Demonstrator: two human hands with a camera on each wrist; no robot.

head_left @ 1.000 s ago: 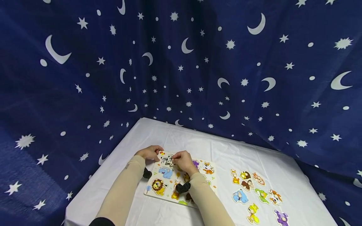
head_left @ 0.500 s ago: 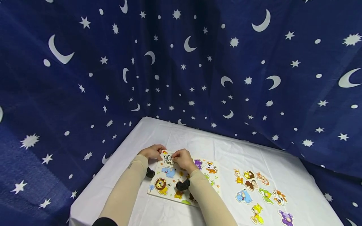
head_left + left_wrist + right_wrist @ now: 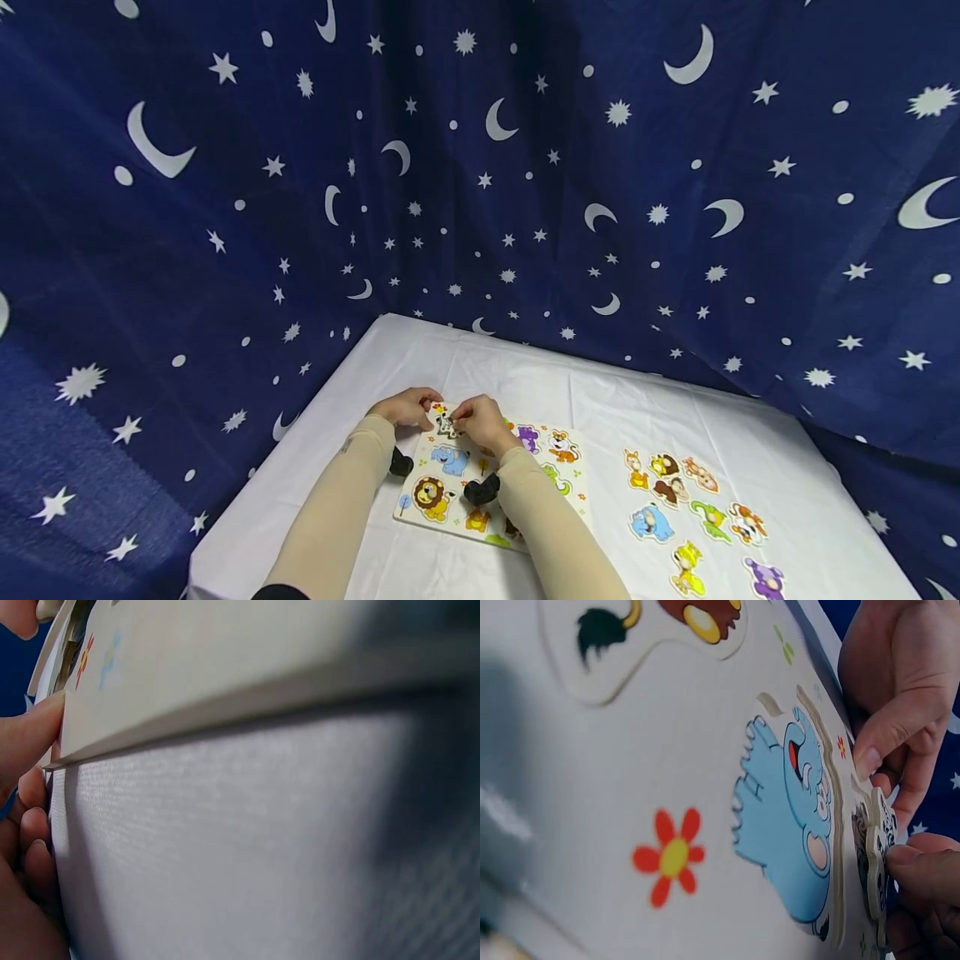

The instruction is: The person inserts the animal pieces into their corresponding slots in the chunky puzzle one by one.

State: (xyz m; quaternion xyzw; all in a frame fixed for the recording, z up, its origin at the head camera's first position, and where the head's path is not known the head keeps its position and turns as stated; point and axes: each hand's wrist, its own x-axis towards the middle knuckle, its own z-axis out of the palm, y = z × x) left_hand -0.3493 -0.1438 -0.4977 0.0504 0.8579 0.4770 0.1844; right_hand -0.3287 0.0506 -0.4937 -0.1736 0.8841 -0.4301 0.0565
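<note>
White puzzle board [image 3: 660, 757], animal-printed: gripped at one corner between thumb and curled fingers of the left hand [image 3: 405, 408]. Zebra piece [image 3: 877, 862]: pinched between thumb and fingertips of the right hand [image 3: 483, 425], held slightly proud of its printed recess [image 3: 861, 836], just beside the left thumb. Blue elephant recess [image 3: 787, 825]: unfilled, near the right fingers, on their wrist side. Lion piece [image 3: 430, 493]: apparently seated, farther from those fingers. Loose blue elephant piece [image 3: 652, 522] and purple piece [image 3: 765, 578]: laid well apart, to the right of the right fingers. Step in hand, as judged: zebra being fitted. Next called for, presumably: outline to be aligned, then pressed flat, with board steadied by the left fingers.
</note>
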